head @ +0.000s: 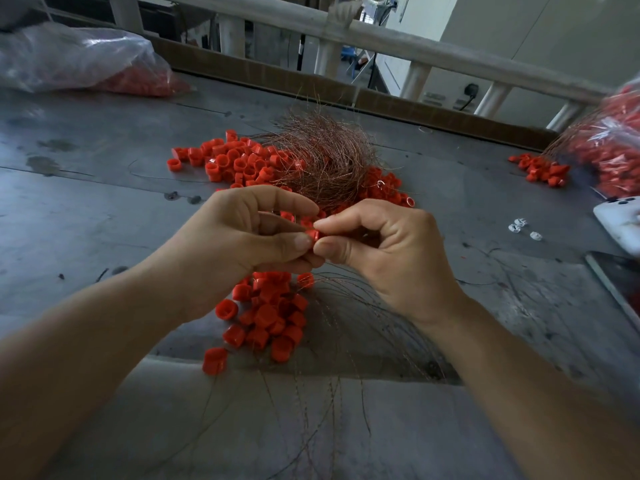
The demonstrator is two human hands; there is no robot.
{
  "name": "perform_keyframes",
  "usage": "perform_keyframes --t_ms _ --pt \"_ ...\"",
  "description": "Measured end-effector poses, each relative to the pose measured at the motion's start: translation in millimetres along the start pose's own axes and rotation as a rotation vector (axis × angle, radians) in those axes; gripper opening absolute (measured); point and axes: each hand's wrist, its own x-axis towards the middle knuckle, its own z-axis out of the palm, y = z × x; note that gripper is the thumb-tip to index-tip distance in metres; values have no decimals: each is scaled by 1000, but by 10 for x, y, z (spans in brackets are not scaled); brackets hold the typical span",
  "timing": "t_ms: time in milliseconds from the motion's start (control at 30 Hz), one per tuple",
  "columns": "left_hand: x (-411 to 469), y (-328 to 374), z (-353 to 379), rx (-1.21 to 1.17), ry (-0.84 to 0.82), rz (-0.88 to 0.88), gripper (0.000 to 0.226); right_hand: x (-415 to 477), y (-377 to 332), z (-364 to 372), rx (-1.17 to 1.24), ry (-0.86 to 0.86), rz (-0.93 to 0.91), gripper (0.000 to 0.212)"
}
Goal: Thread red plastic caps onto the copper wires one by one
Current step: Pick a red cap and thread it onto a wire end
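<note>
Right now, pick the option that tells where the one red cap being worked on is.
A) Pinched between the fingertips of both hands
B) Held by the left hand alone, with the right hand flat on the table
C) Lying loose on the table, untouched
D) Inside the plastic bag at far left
A: the left hand and the right hand meet fingertip to fingertip on a single red cap, held up above the table.
</note>
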Motion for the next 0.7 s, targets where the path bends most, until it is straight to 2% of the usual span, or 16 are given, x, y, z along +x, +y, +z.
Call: perform_keyframes --t_ms 133,233,400,533,700 --pt "-18 27 -13 -14 -44 1 38 14 -9 -10 -33 -114 22 32" --pt "-20 18 -11 -22 -49 -10 39 16 -10 -15 -116 -211 10 28" --pt "-38 27 -5 -63 -87 12 42 26 -32 -7 -191 -159 -65 18" --pt "-53 13 34 147 -79 102 60 10 -24 15 -247 -149 -57 19" --pt "-55 -6 60 157 -55 143 65 -21 -46 66 -343 -121 -71 21"
